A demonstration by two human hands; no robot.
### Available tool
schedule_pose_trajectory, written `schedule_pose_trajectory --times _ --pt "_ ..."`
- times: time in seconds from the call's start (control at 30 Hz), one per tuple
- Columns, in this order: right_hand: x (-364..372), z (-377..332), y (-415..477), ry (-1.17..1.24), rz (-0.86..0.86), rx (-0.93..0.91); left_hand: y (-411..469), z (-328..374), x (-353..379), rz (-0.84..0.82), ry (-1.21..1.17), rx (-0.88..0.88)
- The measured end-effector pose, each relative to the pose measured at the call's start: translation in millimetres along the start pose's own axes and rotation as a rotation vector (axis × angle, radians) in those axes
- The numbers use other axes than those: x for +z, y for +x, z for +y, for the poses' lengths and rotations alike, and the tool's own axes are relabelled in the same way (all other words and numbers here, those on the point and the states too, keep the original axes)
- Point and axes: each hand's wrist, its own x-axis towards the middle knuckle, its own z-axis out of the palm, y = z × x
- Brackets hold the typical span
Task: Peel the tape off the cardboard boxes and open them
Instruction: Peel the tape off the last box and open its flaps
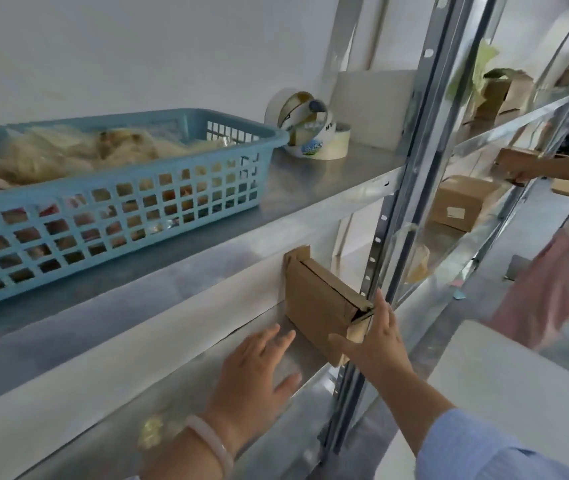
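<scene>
The cardboard box (314, 299) stands on edge on the lower shelf (179, 400), its near end flap gaping, so the right hand (380, 337) braces straight fingers against that end, thumb spread along the front, likely to slide it out, while the left hand (258, 368) hovers spread and empty.

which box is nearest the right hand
The flat box standing on edge on the lower shelf, its end open. The others lie beyond the post.

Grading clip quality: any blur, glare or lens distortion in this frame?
Head view: left hand motion-smeared; head view: shelf upright bows from the wide lens and carries bright reflections; head view: cardboard box and blue basket look fairly sharp.
</scene>
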Motion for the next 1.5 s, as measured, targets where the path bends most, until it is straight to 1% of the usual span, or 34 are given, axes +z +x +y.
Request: schedule_pose_trajectory --times 0.1,0.17,0.27,0.3,0.37,0.47,0.5,0.57,0.6,0.73,0.77,0.83,0.87,0.9,1.0,1.07,1.1,1.13,1.17,1.23,1.27,1.3,1.33,1.4,1.43,1.5 --pt "6.5 4.4 14.2 0.063 0.028 -0.001 2.2 2.2 2.0 -0.038 -0.011 -0.045" --pt "10.2 6.0 18.9 0.079 0.067 -0.024 5.1 0.0 5.2 -0.072 -0.073 -0.094" --pt "15.5 6.6 12.0 0.083 0.138 -0.13 6.5 2.9 8.1 -0.067 -0.21 -0.175" --pt "18.1 5.3 5.8 0.09 0.167 -0.205 6.9 8.1 5.2 -0.054 -0.294 -0.23" --pt "25.9 1.6 -9.4 0.089 0.208 -0.412 9.7 16.7 -0.4 -0.03 -0.526 -0.366" --pt "42.0 0.2 -31.3 -0.006 0.232 -0.71 16.8 21.6 -1.7 0.01 -0.902 -0.573" --pt "46.3 0.6 -37.0 -0.035 0.224 -0.773 17.3 20.8 -0.5 0.02 -1.031 -0.653" --pt "52.1 2.4 -46.6 -0.051 0.123 -0.82 15.6 16.6 2.4 0.057 -1.228 -0.773" --pt "53.3 4.2 -49.7 -0.055 0.044 -0.828 14.0 14.4 3.2 0.076 -1.264 -0.81" --pt "50.5 6.9 -53.6 -0.088 -0.296 -0.788 4.6 6.2 6.5 0.112 -1.172 -0.905" --pt "50.3 6.2 -52.5 -0.077 -0.337 -0.768 2.3 4.6 7.2 0.127 -1.157 -0.923" --pt "48.7 1.9 -50.6 -0.035 -0.349 -0.701 -1.5 0.7 9.8 0.153 -1.143 -0.95" --pt "47.9 -0.1 -49.1 -0.009 -0.332 -0.631 -3.4 0.7 9.3 0.166 -1.139 -0.941" --pt "47.1 -2.5 -46.9 0.026 -0.311 -0.521 -5.2 -1.3 10.3 0.172 -1.14 -0.923" --pt "45.6 -4.5 -34.5 0.192 -0.324 -0.082 -13.1 -5.3 10.3 0.185 -1.19 -0.812" --pt "45.1 -5.5 -26.5 0.288 -0.397 0.072 -20.4 -5.8 6.5 0.193 -1.206 -0.711" --pt "46.2 -6.7 -24.2 0.32 -0.445 0.101 -24.6 -5.9 3.6 0.193 -1.201 -0.667" --pt "47.5 -8.0 -23.3 0.344 -0.481 0.101 -29.0 -6.4 0.3 0.19 -1.203 -0.638" --pt "48.8 -10.0 -22.8 0.345 -0.496 0.061 -33.8 -7.8 -3.6 0.188 -1.226 -0.621" --pt "50.2 -17.2 -24.0 0.294 -0.484 -0.066 -45.8 -12.8 -13.5 0.206 -1.345 -0.613" --pt "50.4 -22.2 -25.1 0.262 -0.468 -0.139 -53.4 -16.8 -19.7 0.246 -1.388 -0.645" --pt "50.1 -28.4 -26.7 0.225 -0.46 -0.217 -61.7 -22.9 -25.6 0.325 -1.403 -0.694" --pt "50.5 -35.6 -28.9 0.199 -0.461 -0.298 -71.3 -30.9 -31.6 0.44 -1.39 -0.758" --pt "55.1 -51.5 -35.4 0.142 -0.478 -0.452 -93.5 -49.7 -44.6 0.69 -1.279 -0.893" --pt "59.1 -60.2 -39.4 0.111 -0.485 -0.522 -104.0 -56.6 -52.2 0.765 -1.16 -0.958" --pt "72.7 -78.9 -49.4 0.064 -0.508 -0.656 -125.7 -68.7 -65.0 0.801 -0.898 -1.036"
